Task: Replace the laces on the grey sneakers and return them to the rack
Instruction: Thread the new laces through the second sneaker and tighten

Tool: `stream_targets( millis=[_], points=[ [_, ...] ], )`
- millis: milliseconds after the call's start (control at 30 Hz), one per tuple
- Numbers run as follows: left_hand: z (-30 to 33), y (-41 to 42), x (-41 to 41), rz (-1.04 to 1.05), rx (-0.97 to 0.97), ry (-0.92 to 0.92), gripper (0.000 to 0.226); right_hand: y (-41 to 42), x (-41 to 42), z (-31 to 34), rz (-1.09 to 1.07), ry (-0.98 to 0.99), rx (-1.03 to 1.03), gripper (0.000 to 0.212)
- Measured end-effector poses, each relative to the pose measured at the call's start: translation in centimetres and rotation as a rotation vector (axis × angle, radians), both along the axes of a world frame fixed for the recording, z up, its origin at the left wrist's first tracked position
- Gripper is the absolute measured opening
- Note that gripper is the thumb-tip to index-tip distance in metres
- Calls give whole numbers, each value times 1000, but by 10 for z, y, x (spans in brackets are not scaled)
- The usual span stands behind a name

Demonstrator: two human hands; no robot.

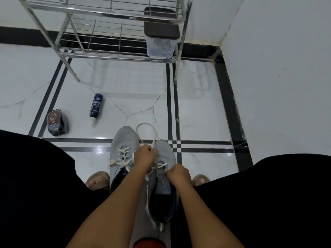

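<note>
A: Where are the 2 grey sneakers?
B: Side by side on the tiled floor (197,108), toes toward the rack. The left sneaker (123,140) has a white lace criss-crossed through its eyelets, ends loose. The right sneaker (165,154) sits between the person's forearms, touching the other shoe.

A: And the hands?
B: The left hand (145,155) has curled fingers pinching the white lace (146,125) over the right sneaker's toe end; a loop of it arcs out onto the floor. The right hand (178,174) is curled at the shoe's tongue, pinching lace there.

A: Any containers?
B: 1 clear plastic box (160,47) with a dark lid (161,27) stands at the right end of the metal rack's (100,9) lower shelf; its contents look pale and tangled, but I cannot tell what they are.

A: Anything else on the floor?
B: A dark blue bottle (96,105) lies on its side left of the shoes, and a small dark pouch-like item (57,123) sits further left.
</note>
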State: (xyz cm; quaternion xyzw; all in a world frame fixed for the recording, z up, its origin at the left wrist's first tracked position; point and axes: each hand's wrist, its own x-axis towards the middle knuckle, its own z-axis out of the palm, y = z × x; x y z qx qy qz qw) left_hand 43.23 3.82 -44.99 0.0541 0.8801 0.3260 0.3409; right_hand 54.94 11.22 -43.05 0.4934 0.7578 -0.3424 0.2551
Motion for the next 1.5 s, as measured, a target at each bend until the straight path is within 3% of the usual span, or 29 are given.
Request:
stream_targets(
  millis=[133,200,267,400,667,800,900,1067,1200,1300,1400,1467,1500],
  points=[
    [53,12,-15,67,305,-127,20,14,-24,27,-421,380,-64,35],
    [81,14,-19,-15,417,-161,23,22,-42,50,-652,562,-238,38],
    [101,13,-18,-119,459,-168,26,31,-54,72,-708,657,-441,39],
    [117,5,-13,-227,442,-118,21,40,-55,98,-699,782,-662,18],
    [97,-30,-20,-196,156,-13,24,61,-32,148,-1055,1014,-600,14],
    [78,-47,-25,-90,28,-34,29,68,-17,176,-929,1066,-433,19],
    [75,-54,-23,-21,-51,-32,23,70,-6,196,-802,1091,-311,11],
    [49,-75,-22,176,-121,-12,25,69,1,221,-627,1180,-344,11],
    [56,-82,-14,314,-257,7,27,66,2,224,-475,1139,-338,19],
    [67,-83,-7,421,-310,10,36,67,0,217,-315,982,-249,19],
    [83,-69,-6,462,-198,239,40,60,-8,199,-117,733,-55,14],
    [92,-51,-7,288,45,399,31,49,-14,181,-19,635,-19,12],
    [95,-42,-6,175,196,374,28,42,-17,173,37,611,-7,9]
  ],
)
